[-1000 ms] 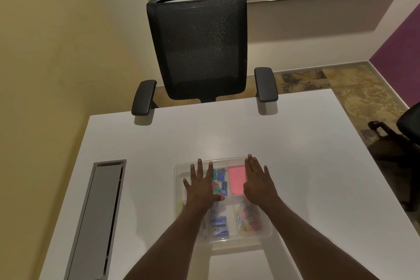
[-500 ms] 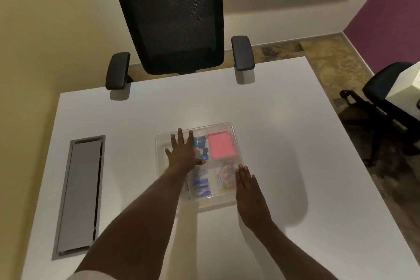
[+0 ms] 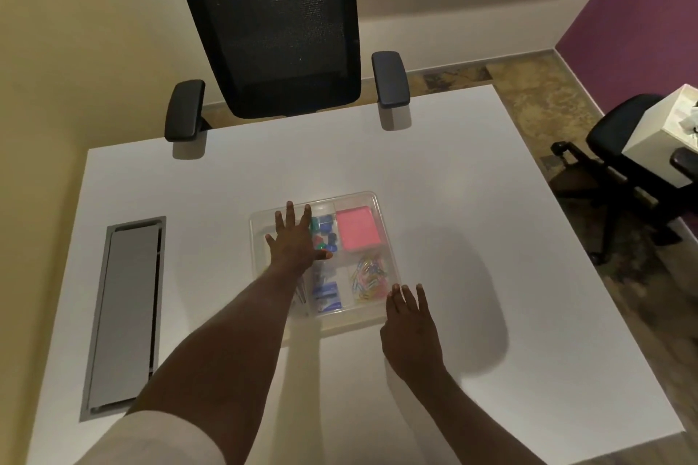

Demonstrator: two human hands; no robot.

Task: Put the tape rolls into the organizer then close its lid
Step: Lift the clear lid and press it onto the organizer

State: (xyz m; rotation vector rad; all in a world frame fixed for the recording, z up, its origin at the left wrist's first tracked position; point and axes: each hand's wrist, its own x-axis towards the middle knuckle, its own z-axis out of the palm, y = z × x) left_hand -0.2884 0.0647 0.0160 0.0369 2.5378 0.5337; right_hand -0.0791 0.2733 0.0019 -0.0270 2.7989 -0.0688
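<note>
A clear plastic organizer (image 3: pixel 381 223) with its transparent lid down lies in the middle of the white desk (image 3: pixel 472 238). Through the lid I see a pink pad (image 3: pixel 355 236), coloured paper clips (image 3: pixel 368 277), small blue and green items (image 3: pixel 325 228) and blue packets (image 3: pixel 325 294). My left hand (image 3: pixel 292 242) lies flat on the lid's left half, fingers spread. Flat on the desk, my right hand (image 3: pixel 409 328) rests just off the organizer's near right corner, holding nothing. I cannot make out any tape rolls; my left hand hides part of the left compartments.
A black mesh office chair (image 3: pixel 275 30) stands against the desk's far edge. A grey cable hatch (image 3: pixel 124 313) is set into the desk at the left. A second black chair (image 3: pixel 619 159) and a white box (image 3: pixel 664 136) are on the floor to the right.
My right hand has come off the lid and drawn back toward me onto the desk. The left hand stays flat on the lid. My view has tilted down and shifted.
</note>
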